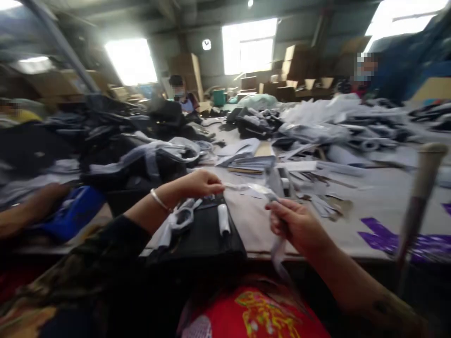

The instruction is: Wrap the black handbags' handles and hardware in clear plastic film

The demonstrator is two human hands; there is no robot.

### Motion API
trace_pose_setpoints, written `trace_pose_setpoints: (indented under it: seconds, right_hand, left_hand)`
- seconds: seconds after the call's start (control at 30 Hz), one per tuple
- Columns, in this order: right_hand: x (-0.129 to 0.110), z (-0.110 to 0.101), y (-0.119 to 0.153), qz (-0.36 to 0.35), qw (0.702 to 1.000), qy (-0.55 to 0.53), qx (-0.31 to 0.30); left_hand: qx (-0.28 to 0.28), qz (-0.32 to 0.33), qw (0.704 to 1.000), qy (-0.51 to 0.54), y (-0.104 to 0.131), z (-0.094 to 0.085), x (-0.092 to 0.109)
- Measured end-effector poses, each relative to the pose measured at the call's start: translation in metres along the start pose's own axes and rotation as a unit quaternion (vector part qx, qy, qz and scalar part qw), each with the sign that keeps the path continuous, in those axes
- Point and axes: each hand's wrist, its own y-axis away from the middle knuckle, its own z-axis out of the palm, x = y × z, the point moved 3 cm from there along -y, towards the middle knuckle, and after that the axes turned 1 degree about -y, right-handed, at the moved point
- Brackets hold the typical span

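Note:
A thin, whitish translucent strip [252,188] stretches between my two hands. My left hand [202,183], with a bangle at the wrist, pinches the strip's left end above a black flat-topped item [211,234]. On that item lie a small piece wrapped in white [223,219] and a looped part wrapped in white [183,218]. My right hand [298,223] is closed on the strip's other end, and a loose tail [278,256] hangs below it. Just behind the strip stands a grey object [278,180], too blurred to name.
Papers [246,155] are stacked farther back on the pale table [253,225]. Black items with white-wrapped straps [151,155] crowd the left. Purple shiny film [384,237] and an upright pole [419,197] are at right. Another person's arm [31,211] reaches by a blue container [75,211].

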Motion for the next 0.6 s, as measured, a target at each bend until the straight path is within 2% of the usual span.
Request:
trace_pose_setpoints:
  seconds: [0.07,0.13,0.23,0.4,0.6]
  right_hand:
    - [-0.008,-0.005,-0.006,-0.025,1.0,0.016,-0.001]
    - [-0.017,-0.002,-0.005,-0.055,0.998,0.041,-0.001]
    - [-0.031,0.013,-0.001,-0.08,0.994,0.074,0.004]
    - [-0.05,0.037,-0.004,-0.096,0.992,0.082,0.003]
    - [-0.065,0.049,-0.001,-0.121,0.989,0.079,-0.012]
  left_hand:
    - [0.104,-0.056,0.99,-0.08,-0.005,-0.026,-0.039]
    - [0.089,-0.082,0.982,-0.142,-0.013,-0.032,-0.068]
    - [0.032,-0.073,0.986,-0.144,-0.028,-0.017,-0.088]
    - [-0.052,-0.043,0.985,-0.158,-0.046,0.018,-0.101]
    - [-0.033,-0.039,0.976,-0.211,-0.05,0.043,-0.124]
